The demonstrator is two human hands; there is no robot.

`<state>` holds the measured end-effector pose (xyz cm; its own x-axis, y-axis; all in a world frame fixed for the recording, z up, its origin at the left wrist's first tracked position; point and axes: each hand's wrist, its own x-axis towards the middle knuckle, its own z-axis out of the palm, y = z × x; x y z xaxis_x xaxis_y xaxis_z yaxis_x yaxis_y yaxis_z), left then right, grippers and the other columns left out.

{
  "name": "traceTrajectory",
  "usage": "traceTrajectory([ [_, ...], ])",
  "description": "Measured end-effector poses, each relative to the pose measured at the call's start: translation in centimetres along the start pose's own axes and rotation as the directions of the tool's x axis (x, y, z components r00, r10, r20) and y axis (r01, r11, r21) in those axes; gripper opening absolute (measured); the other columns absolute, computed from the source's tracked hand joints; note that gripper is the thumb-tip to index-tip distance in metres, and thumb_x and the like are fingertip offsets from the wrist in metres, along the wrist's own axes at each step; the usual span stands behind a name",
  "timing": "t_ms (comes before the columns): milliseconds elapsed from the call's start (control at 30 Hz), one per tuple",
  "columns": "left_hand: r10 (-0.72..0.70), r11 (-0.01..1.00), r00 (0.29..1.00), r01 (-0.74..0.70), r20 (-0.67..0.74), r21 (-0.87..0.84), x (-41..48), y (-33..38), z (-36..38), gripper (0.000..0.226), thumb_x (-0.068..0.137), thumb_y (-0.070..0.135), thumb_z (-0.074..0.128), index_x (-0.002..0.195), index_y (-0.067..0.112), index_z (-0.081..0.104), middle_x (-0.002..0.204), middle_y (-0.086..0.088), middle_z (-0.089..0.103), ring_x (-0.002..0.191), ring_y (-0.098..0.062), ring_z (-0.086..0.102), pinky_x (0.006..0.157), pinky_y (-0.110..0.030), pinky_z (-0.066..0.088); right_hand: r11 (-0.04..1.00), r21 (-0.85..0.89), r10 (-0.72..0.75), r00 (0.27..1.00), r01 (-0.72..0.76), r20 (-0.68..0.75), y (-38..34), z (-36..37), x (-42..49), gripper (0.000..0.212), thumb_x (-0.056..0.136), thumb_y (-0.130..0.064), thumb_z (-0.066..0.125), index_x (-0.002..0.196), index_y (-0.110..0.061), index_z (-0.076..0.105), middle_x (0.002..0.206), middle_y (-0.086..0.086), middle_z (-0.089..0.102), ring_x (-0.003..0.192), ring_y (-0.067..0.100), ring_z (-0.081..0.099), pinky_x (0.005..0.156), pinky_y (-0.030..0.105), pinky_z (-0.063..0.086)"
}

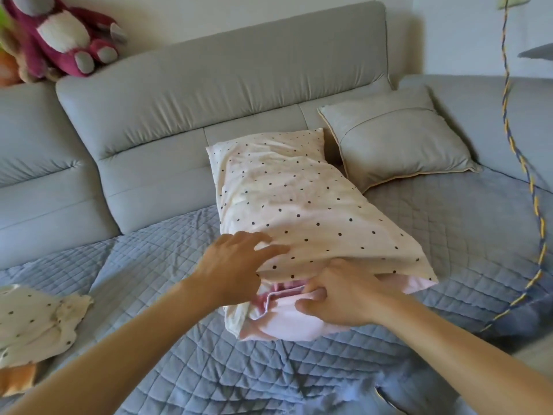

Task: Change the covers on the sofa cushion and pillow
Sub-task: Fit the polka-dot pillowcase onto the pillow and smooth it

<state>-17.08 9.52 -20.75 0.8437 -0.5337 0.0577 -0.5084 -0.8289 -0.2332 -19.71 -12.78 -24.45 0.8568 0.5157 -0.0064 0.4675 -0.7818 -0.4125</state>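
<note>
The polka-dot pillowcase [287, 205] lies near-to-far, its mouth nearest. There the right hand [338, 292] has its grip clamped on the pink pillow [287, 322]; the left hand [233, 265] rests alongside, fingers apart.

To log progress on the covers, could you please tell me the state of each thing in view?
Dotted cover: on the pillow, near end open.
Pillow: pink end sticking out of the opening.
Left hand: fingers flat on the cover.
Right hand: gripping the pillow's pink end.
Grey cushion: leaning on the backrest.
Second dotted cover: crumpled on the quilt.
</note>
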Motion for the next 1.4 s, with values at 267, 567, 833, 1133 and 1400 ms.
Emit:
traceTrajectory([
  [267, -0.087, 0.992, 0.995, 0.091, -0.042, 0.086, -5.4, 1.2, 3.9, 0.082, 0.074, 0.072, 0.046, 0.146, 0.035, 0.033, 0.151, -0.007, 0.039, 0.124, -0.034, 0.053, 0.086, -0.054, 0.052, 0.935, 0.352, -0.051, 0.968, -0.041, 0.247, -5.4, 2.4, 1.2, 0.016, 0.084, -0.047, 0.065, 0.078, -0.035, 0.057, 0.080, -0.013, 0.060, 0.086, 0.012, 0.059, 0.069, 0.023, 0.044],
  [567, -0.146, 0.989, 0.989, 0.146, -0.019, -0.036, -3.4, -1.7, 1.5, 0.063, 0.083, 0.049, 0.067, 0.137, 0.060, 0.037, 0.140, 0.024, 0.045, 0.112, -0.011, 0.060, 0.070, -0.029, 0.048, 0.996, 0.080, -0.047, 0.985, 0.035, 0.165, -6.8, 6.8, 3.4, 0.034, 0.095, -0.035, 0.044, 0.129, -0.029, 0.048, 0.136, 0.000, 0.053, 0.125, 0.025, 0.049, 0.102, 0.045, 0.033],
  [833, -0.258, 0.952, 0.952, 0.279, 0.164, -0.127, -0.3, 0.2, 4.0, 0.062, 0.078, 0.044, 0.072, 0.129, 0.043, 0.037, 0.133, 0.004, 0.032, 0.122, -0.023, 0.037, 0.090, -0.042, 0.047, 0.971, 0.139, -0.219, 0.960, 0.196, 0.176, -6.5, 6.2, 2.3, 0.049, 0.095, -0.027, 0.041, 0.143, -0.036, 0.039, 0.147, -0.007, 0.048, 0.136, 0.015, 0.040, 0.111, 0.039, 0.035],
  [1133, -0.341, 0.836, 0.882, 0.443, 0.324, -0.325, -3.0, -2.3, 4.7, 0.084, 0.061, 0.056, 0.075, 0.129, 0.060, 0.026, 0.142, 0.010, 0.019, 0.123, -0.024, 0.047, 0.095, -0.046, 0.049, 0.935, 0.351, -0.057, 0.953, -0.053, 0.296, -5.6, 5.6, 2.9, 0.048, 0.082, -0.054, 0.062, 0.115, -0.020, 0.057, 0.089, -0.012, 0.064, 0.085, 0.008, 0.060, 0.069, 0.024, 0.042],
  [1400, -0.345, 0.805, 0.733, 0.552, 0.586, -0.216, -3.6, -1.7, 4.5, 0.095, 0.087, 0.064, 0.055, 0.149, 0.048, -0.015, 0.143, -0.021, 0.035, 0.099, -0.031, 0.066, 0.059, -0.032, 0.053, 0.944, 0.327, -0.179, 0.901, 0.044, 0.395, -8.5, 7.6, 3.7, 0.085, 0.082, -0.059, 0.065, 0.154, -0.035, 0.026, 0.159, -0.015, 0.026, 0.146, 0.010, 0.027, 0.117, 0.032, 0.028],
])
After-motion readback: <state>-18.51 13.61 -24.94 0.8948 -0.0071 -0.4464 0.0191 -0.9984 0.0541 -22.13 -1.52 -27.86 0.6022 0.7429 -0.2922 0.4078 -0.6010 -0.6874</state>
